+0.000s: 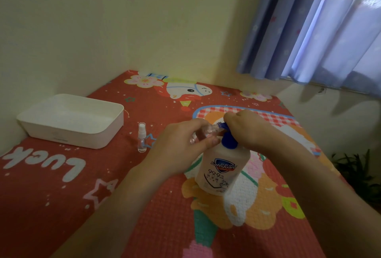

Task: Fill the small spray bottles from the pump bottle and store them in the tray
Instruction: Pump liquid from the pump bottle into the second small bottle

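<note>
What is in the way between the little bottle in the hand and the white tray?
Only one thing: the capped spare spray bottle stands upright on the mat, roughly between the small bottle gripped by the left hand and the white tray. It could be lifted over. The tray looks empty.
</note>
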`<state>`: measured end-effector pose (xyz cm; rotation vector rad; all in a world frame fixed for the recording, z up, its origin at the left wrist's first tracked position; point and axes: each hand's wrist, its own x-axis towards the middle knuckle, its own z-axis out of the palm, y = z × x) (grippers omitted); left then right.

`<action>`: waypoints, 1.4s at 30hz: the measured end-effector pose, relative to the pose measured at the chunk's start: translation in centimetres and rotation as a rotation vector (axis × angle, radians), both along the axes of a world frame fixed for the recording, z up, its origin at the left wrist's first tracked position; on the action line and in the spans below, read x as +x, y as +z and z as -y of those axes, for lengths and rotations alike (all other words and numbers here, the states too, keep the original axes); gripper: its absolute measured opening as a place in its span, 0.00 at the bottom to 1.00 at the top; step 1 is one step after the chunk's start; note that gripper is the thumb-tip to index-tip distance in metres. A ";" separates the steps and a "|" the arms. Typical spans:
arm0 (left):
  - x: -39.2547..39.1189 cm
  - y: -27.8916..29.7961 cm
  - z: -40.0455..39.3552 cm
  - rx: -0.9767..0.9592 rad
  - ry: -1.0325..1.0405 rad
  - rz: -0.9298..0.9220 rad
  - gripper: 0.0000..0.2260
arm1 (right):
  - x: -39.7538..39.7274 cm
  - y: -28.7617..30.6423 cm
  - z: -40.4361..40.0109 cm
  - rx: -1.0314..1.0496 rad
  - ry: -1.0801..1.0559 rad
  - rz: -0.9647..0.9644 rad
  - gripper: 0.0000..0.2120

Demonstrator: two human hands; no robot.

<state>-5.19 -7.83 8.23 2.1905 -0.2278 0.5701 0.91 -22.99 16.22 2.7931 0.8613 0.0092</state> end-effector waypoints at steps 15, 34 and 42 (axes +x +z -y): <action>-0.1 -0.3 -0.1 0.006 0.009 -0.014 0.09 | 0.3 -0.8 -0.1 0.071 0.006 -0.009 0.05; 0.0 -0.4 0.2 -0.047 0.000 -0.029 0.05 | 0.0 -0.9 -0.2 0.016 0.002 0.023 0.07; -0.1 -0.8 0.3 -0.071 0.001 -0.016 0.07 | 0.1 -1.1 0.0 0.018 0.016 0.021 0.05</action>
